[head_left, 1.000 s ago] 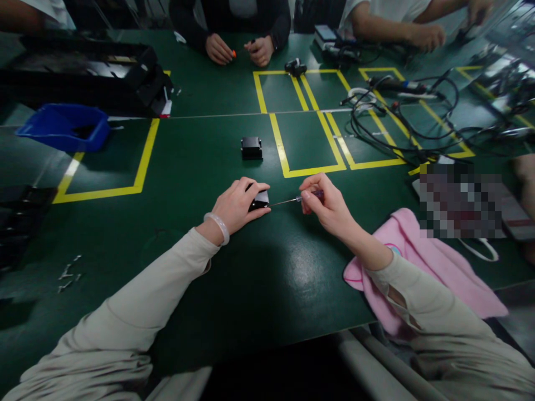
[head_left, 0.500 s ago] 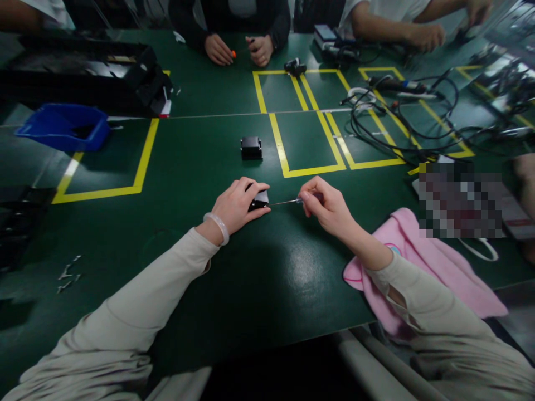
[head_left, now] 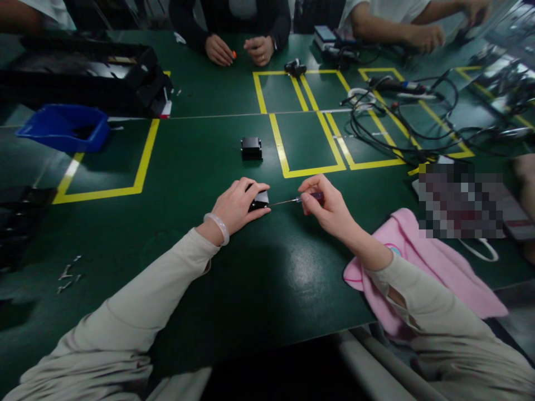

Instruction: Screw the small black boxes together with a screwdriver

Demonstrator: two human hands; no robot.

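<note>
My left hand (head_left: pixel 239 205) is closed over a small black block (head_left: pixel 261 201) that rests on the green table (head_left: pixel 259 278). My right hand (head_left: pixel 326 207) pinches a thin screwdriver (head_left: pixel 292 200) with a purple handle. Its metal tip points left and meets the right side of the block. A second small black block (head_left: pixel 251 148) lies alone on the table a little farther away, untouched.
A pink cloth (head_left: pixel 422 267) lies under my right forearm. Tangled black cables (head_left: pixel 401 120) cover the yellow-taped squares at right. A blue bin (head_left: pixel 67 127) and black trays (head_left: pixel 92 75) stand at far left. Small metal bits (head_left: pixel 67 274) lie near left. Other people's hands (head_left: pixel 238 51) rest across the table.
My right hand's fingers have shifted slightly on the screwdriver handle. The left hand and the block stay where they were.
</note>
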